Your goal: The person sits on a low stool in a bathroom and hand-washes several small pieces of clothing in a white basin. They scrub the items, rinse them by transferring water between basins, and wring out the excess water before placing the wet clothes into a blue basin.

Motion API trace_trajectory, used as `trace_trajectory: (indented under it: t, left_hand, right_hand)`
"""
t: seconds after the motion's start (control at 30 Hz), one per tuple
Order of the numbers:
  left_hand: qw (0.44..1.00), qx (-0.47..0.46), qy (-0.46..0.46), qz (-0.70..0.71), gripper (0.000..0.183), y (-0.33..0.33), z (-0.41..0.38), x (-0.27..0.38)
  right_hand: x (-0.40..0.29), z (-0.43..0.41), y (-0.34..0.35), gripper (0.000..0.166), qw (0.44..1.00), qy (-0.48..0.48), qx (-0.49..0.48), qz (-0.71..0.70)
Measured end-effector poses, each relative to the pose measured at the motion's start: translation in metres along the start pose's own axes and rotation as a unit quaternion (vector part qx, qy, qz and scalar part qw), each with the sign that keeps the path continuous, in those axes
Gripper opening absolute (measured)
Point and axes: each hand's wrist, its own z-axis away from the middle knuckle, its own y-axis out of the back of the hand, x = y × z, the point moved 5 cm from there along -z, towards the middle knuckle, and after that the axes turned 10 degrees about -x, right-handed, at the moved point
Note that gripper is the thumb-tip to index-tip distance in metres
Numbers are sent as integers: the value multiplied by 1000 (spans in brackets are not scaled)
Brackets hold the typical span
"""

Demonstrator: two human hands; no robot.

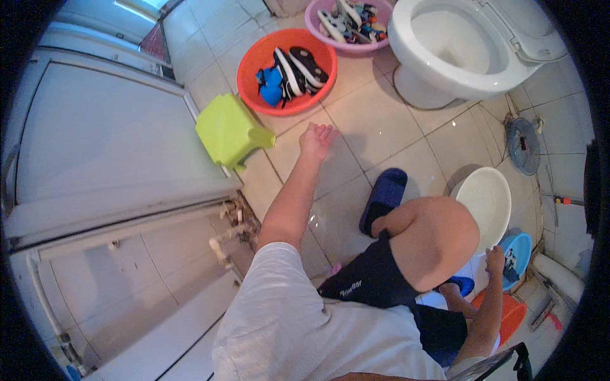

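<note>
My left hand (318,139) reaches out over the tiled floor with its fingers apart and nothing in it. It is below a red-orange basin (248,97) that holds black shoes with white soles (288,71) and a blue item (270,86). A lime-green plastic stool (226,128) lies on its side left of this hand. My right hand (494,259) is at the rim of a white basin (483,205), beside a smaller blue basin (525,252) with dark and white things in it. Whether its fingers grip the white rim is hard to tell.
A white toilet (443,52) stands at the top right, next to a pink basin (352,46) of shoes. A floor squeegee or brush (543,314) and an orange basin (512,314) are at the lower right. A white cabinet (105,128) and pipes line the left.
</note>
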Motion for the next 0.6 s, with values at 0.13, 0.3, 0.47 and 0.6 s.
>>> trace_trajectory:
  t: [0.13, 0.3, 0.47, 0.6]
  left_hand:
    - [999, 40, -23, -21, 36, -31, -68, 30]
    - [993, 46, -91, 51, 38, -8, -137, 57]
    - [980, 72, -171, -65, 35, -7, -135, 122]
    - [956, 46, -261, -123, 34, 39, -173, 271]
  right_hand:
    - [19, 8, -25, 49, 994, -57, 38, -85]
    - [30, 13, -42, 60, 967, -187, 94, -146]
    - [-3, 51, -24, 66, 929, -315, 43, -188]
    - [-21, 31, -39, 71, 888, -363, -23, -280]
